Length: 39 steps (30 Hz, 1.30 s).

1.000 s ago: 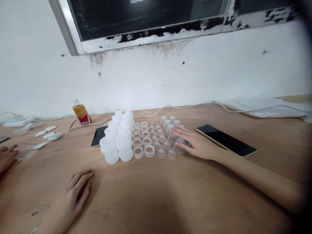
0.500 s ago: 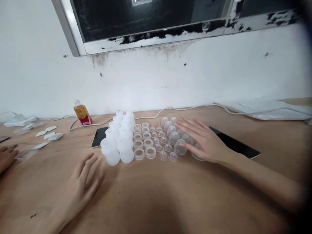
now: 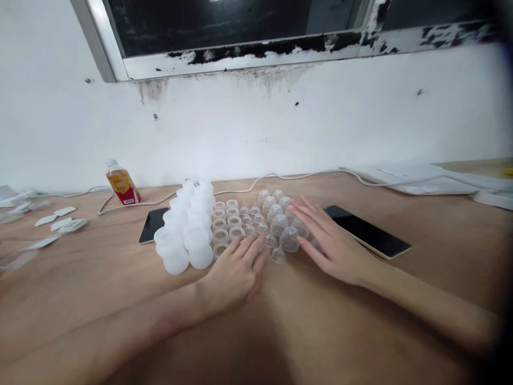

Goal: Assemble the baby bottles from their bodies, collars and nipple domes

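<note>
My left hand (image 3: 237,270) reaches over the front of the clear teats (image 3: 262,228) and screw rings (image 3: 220,236), its fingers stretched out and partly covering them. Whether its fingertips touch these parts, I cannot tell. My right hand (image 3: 334,243) lies with spread fingers along the right side of the clear dome caps (image 3: 289,239), hiding some of them. Left of the rings stand two rows of frosted white bottles (image 3: 199,247). The rings, teats and caps are laid out in rows beside them.
A black phone (image 3: 368,231) lies right of my right hand, another phone (image 3: 153,225) left of the bottles. Behind stand a drink bottle (image 3: 123,184) and a white cable (image 3: 264,179) along the wall. White flat pieces (image 3: 64,218) lie left, a plastic sheet (image 3: 409,179) back right.
My left hand has moved right, from the bare table left of the bottles to the front of the rings and teats. My right hand stays by the caps. The view has shifted slightly.
</note>
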Motion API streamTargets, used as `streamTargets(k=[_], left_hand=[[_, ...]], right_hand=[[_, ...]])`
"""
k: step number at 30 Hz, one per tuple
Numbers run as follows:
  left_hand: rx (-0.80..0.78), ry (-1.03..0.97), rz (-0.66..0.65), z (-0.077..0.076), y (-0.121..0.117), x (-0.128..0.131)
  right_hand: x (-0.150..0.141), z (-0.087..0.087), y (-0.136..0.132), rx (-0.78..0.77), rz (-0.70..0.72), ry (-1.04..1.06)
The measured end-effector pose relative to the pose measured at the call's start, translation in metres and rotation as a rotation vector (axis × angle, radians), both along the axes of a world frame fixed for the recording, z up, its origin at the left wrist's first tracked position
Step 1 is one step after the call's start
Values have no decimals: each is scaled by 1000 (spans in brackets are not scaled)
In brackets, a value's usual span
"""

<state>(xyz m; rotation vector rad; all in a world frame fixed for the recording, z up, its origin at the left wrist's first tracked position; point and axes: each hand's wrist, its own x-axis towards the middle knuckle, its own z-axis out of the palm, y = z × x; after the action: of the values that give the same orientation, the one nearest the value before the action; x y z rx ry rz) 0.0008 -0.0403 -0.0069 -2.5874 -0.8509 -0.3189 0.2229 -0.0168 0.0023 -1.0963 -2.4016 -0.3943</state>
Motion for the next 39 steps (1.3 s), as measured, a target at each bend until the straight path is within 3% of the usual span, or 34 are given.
streamTargets(k=[4, 9, 13, 17, 19, 22, 28, 32, 39], left_hand=[[39, 57, 45, -3, 19, 16], [26, 108, 85, -4, 30, 26], [9, 131, 78, -3, 32, 27], [-9, 125, 76, -1, 32, 27], [-1, 116, 72, -1, 30, 28], [6, 119, 75, -1, 28, 30], [-41, 158, 85, 0, 26, 29], [-60, 158, 79, 2, 26, 28], [-3, 77, 64, 3, 20, 22]], right_hand=[[22, -14, 11, -116, -61, 22], [17, -22, 29, -155, -8, 40], [14, -9, 31, -241, 24, 122], [5, 16, 37, -209, 33, 246], [-9, 28, 53, -203, 29, 196], [-38, 38, 92, -299, 1, -39], [-84, 35, 162, -513, 11, -333], [-90, 28, 178, -625, 21, -441], [-86, 21, 181, -623, -22, -449]])
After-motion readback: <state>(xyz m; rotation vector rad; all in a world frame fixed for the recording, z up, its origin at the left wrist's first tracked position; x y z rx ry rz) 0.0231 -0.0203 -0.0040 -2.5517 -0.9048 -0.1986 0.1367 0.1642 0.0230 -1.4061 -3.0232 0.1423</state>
